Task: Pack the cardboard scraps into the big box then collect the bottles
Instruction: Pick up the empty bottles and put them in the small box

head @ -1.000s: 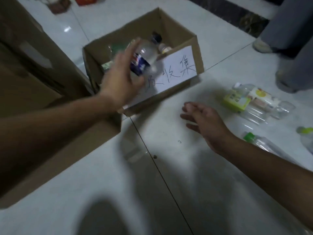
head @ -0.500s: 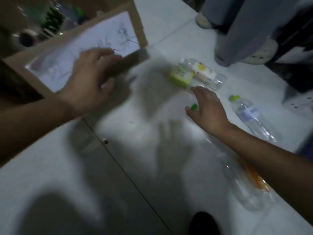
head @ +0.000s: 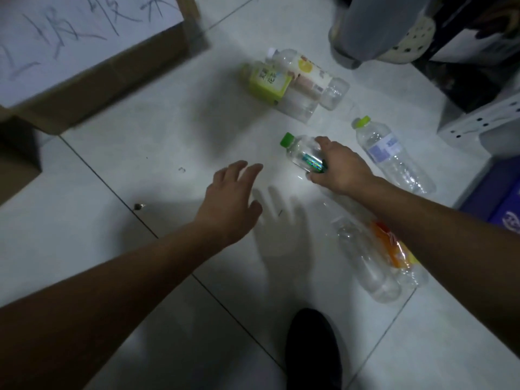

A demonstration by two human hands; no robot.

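Note:
My right hand point(head: 340, 167) grips a clear plastic bottle with a green cap point(head: 302, 154) lying on the white tiled floor. My left hand point(head: 233, 201) hovers open over the floor just left of it, holding nothing. A yellow-green labelled bottle point(head: 267, 81) and a clear bottle with a pale label point(head: 309, 74) lie together further away. A clear bottle with a lime cap point(head: 391, 156) lies to the right. An orange-labelled bottle point(head: 394, 249) and another clear bottle point(head: 363, 260) lie under my right forearm. The cardboard collection box point(head: 112, 80) with a handwritten paper sign stands at top left.
Another person's legs and a spotted shoe point(head: 402, 38) stand at the top right. A white perforated rack point(head: 478, 119) and a blue box point(head: 498, 198) line the right side. My dark shoe point(head: 312, 350) is at the bottom. A second cardboard edge point(head: 14, 170) is at far left.
My left hand has let a bottle go into the box and swung down toward the floor. My right hand has reached out and taken hold of the green-capped bottle. The view tilted downward.

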